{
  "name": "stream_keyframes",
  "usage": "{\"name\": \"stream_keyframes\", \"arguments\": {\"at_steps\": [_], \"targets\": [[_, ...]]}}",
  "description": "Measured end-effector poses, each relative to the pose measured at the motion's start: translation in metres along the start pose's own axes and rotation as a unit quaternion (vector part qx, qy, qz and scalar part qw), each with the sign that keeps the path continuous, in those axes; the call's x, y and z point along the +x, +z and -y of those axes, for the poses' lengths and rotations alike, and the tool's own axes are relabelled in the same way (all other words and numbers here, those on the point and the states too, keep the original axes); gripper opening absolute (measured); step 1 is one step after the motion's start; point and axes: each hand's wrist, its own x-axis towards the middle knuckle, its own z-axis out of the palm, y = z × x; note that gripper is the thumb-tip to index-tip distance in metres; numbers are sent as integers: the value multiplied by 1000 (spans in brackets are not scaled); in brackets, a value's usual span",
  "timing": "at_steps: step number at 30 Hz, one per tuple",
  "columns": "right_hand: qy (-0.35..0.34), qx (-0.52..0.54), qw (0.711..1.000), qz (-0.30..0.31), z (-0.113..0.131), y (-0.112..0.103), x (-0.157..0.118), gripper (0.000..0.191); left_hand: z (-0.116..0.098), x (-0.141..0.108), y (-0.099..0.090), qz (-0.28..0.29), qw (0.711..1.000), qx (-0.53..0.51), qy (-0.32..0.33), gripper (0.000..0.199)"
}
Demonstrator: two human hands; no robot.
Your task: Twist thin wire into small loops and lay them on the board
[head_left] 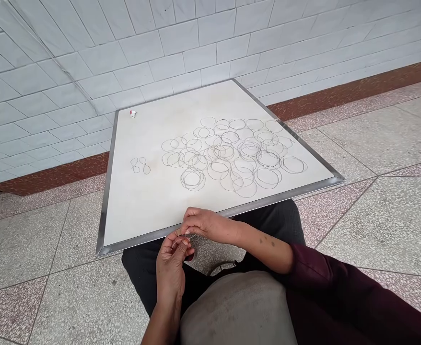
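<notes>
Together, left hand (172, 268) and right hand (206, 225) pinch thin wire (174, 243) at the near edge of the table (142, 206).

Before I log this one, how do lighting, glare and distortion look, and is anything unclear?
Head view: soft, even light, no harsh glare on the white tabletop; head view: wide-angle stretch toward the edges, as in the wall tiles; head view: the thin strand between the left hand and right hand is too fine to trace fully.

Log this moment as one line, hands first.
left hand: holding wire | right hand: pinching at wire | table: many rings toward right, two figure-eights toward left
</notes>
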Motion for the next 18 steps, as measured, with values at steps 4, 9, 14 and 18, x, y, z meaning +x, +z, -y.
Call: {"name": "stream_keyframes", "arguments": {"at_steps": [4,9,14,18], "targets": [[8,22,999,-44,-2,1,-2,34,-1,0,-1,-12,1000,-11,7,40],[33,35,997,-56,-2,3,-4,28,-1,-1,-3,-22,999,-13,30,42],[-13,-68,994,-79,-2,6,-3,11,3,-2,-4,-3,999,4,53,39],[-67,-148,984,-74,-5,8,-3,10,5,-2,-4,12,998,8,60,40]]}}
